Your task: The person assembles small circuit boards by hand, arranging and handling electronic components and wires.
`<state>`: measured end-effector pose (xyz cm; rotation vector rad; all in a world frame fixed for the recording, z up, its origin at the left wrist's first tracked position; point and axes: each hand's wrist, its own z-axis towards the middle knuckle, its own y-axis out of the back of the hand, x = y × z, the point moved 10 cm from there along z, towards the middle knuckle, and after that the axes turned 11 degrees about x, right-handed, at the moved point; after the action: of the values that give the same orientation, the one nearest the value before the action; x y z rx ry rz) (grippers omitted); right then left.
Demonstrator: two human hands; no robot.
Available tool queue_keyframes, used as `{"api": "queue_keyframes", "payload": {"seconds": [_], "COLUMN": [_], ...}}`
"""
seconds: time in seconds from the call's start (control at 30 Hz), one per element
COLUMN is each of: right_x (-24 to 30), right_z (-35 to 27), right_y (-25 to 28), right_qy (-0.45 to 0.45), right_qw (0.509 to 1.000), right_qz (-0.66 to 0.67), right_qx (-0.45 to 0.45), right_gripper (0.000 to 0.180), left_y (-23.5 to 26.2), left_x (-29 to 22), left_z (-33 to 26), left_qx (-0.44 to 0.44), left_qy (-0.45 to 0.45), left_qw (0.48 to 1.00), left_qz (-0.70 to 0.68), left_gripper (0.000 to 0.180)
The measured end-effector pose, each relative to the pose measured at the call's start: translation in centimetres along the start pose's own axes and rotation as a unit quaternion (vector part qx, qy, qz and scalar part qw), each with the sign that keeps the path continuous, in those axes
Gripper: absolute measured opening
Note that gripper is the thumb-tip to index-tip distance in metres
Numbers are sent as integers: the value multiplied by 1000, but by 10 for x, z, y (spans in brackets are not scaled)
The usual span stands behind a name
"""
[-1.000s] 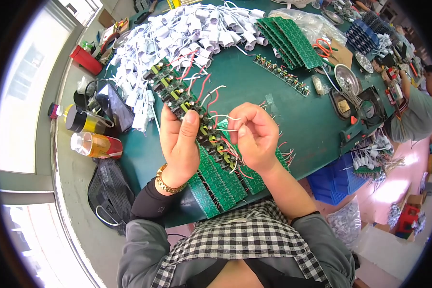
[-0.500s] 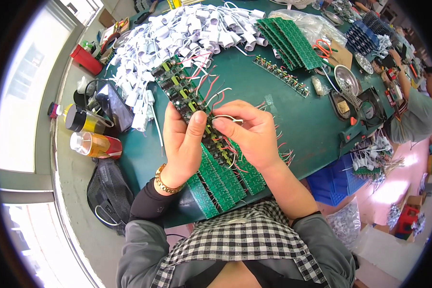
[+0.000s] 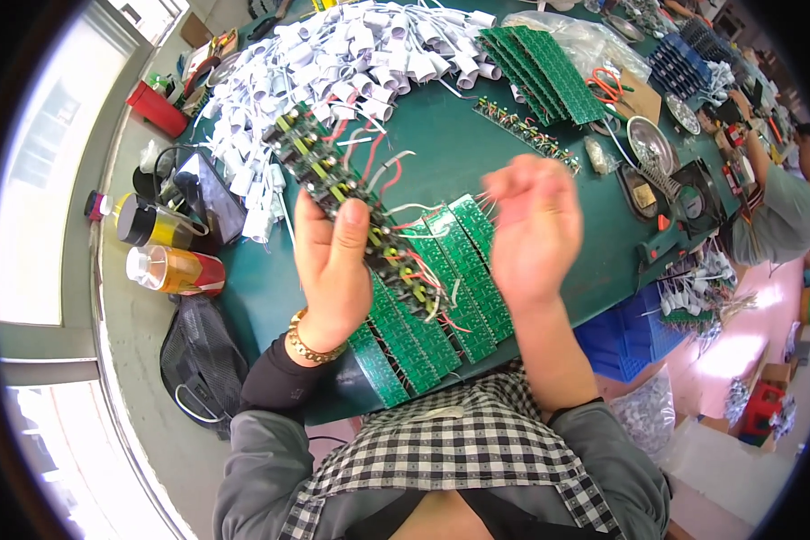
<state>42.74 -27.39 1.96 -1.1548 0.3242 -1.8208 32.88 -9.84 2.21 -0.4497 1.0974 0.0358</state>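
My left hand [image 3: 336, 256] is closed round a long strip of populated circuit boards [image 3: 308, 162], its thumb on top. The strip is held tilted above the table and carries yellow and dark components, with red and white wires sticking out from its right side. My right hand [image 3: 540, 229] is raised to the right of the strip, apart from it. Motion smears its fingers, and whether anything is in them does not show. Below both hands lie green circuit board panels [image 3: 466, 270], side by side near the table's front edge, with wire ends at their right.
White lamp holders with leads [image 3: 360, 54] are heaped at the back. Stacked green panels [image 3: 549, 76], a wired board strip [image 3: 526, 135], orange-handled scissors [image 3: 607, 85], a metal dish [image 3: 650, 144] and a soldering stand [image 3: 693, 202] are at right. Bottles [image 3: 175, 270] and a phone [image 3: 211, 198] stand left.
My right hand has let go of the wire at the strip and moved right, away from it. My left hand and the strip have shifted slightly left, uncovering more of the panels.
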Motion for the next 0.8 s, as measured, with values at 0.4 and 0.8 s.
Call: {"api": "queue_keyframes", "payload": {"seconds": [0.4,0.8], "right_x": [-16,-17], "right_z": [-18,-11], "right_y": [-62,-71], "right_qy": [-99,-29], "right_qw": [880,813], "right_qz": [-397,-523], "right_qx": [239,254], "right_gripper": [10,13], "left_y": [5,-7], "left_x": [-3,-2], "left_z": [7,7], "left_qx": [14,79], "left_qy": [-20,-4], "left_qw": [999,985], "left_qz": [-37,156], "left_gripper": [26,26]}}
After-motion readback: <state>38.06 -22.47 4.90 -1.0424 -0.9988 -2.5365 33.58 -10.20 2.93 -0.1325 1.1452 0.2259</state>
